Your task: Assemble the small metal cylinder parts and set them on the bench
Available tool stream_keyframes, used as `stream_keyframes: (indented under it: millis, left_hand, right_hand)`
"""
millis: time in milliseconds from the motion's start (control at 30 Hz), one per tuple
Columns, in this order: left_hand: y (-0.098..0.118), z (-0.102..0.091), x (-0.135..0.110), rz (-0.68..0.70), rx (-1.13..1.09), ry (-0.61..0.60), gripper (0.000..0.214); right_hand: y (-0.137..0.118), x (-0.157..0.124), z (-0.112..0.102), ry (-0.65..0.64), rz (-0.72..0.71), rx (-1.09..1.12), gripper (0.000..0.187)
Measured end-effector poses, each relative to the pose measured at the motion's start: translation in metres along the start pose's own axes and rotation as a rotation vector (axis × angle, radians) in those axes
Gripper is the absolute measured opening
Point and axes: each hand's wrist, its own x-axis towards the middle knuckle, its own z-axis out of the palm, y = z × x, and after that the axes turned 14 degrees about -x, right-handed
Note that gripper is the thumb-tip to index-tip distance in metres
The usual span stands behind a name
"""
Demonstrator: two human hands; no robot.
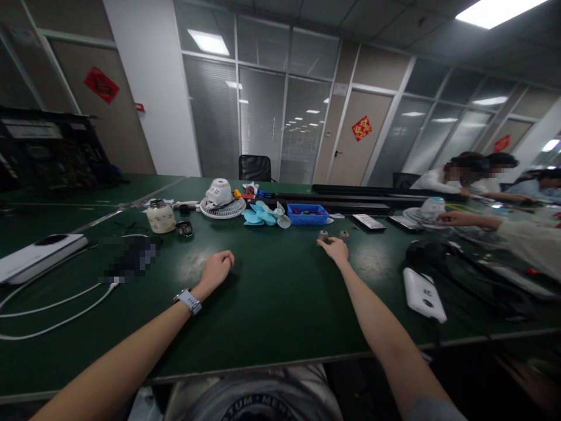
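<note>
My right hand [336,251] reaches out over the green table [272,304]. Its thumb and fingertips close on a small grey cylindrical part [323,235], which stands upright. A second, similar small cylindrical part [344,235] stands just right of the fingers, apart from them. My left hand [218,268], below a wrist with a light-strapped watch, rests on the table with its fingers curled in; nothing shows in them. Beyond the hands lie light-blue fan blades [263,214], a blue tray [308,220] with small parts in it, and a white fan head with its grille [222,209].
At left are a patterned jar [161,217], a dark metal cup [184,228], a white device [37,257] and white cables. A white power bank [424,295] with black straps lies at right. Further right, another person's hand [464,218] works near a white fan grille.
</note>
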Motion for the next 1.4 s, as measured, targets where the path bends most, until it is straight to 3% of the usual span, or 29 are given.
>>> stream_keyframes:
  millis: [133,267,367,467,633,900,1033,1133,1200,1300,1400]
  left_hand:
    - [0.005,0.0,-0.002,0.008,-0.082,-0.048,0.023]
    - [0.02,0.002,-0.009,0.157,-0.153,-0.057,0.031]
    - [0.029,0.004,-0.014,0.278,-0.124,-0.047,0.037]
    - [0.031,0.006,-0.016,0.326,-0.117,-0.044,0.036]
    - [0.034,0.004,-0.013,0.325,-0.095,0.012,0.033]
    - [0.05,0.017,-0.007,0.337,-0.134,-0.007,0.029]
    - [0.053,0.015,-0.005,0.347,-0.241,0.109,0.028]
    - [0.044,0.004,-0.004,0.338,-0.272,0.201,0.035]
    - [0.031,-0.003,-0.003,0.28,-0.217,0.155,0.039]
    - [0.011,-0.008,-0.002,0.108,-0.156,-0.032,0.044]
    - [0.001,-0.006,-0.002,0.029,-0.152,-0.099,0.048]
  right_hand:
    - [-0.04,-0.037,0.004,-0.018,-0.231,0.018,0.05]
    - [-0.091,-0.095,0.01,-0.089,-0.474,0.095,0.051]
    - [-0.119,-0.133,0.015,-0.112,-0.587,0.137,0.049]
    - [-0.133,-0.153,0.016,-0.122,-0.661,0.151,0.045]
    - [-0.135,-0.157,0.01,-0.147,-0.698,0.139,0.042]
    - [-0.137,-0.157,0.01,-0.129,-0.768,0.031,0.047]
    - [-0.137,-0.157,0.011,-0.108,-0.779,-0.005,0.048]
    - [-0.136,-0.159,0.007,-0.115,-0.779,-0.015,0.047]
    - [-0.135,-0.159,0.005,-0.123,-0.777,-0.013,0.047]
    - [-0.133,-0.159,0.004,-0.127,-0.773,-0.003,0.046]
    - [-0.132,-0.157,0.006,-0.11,-0.774,0.001,0.047]
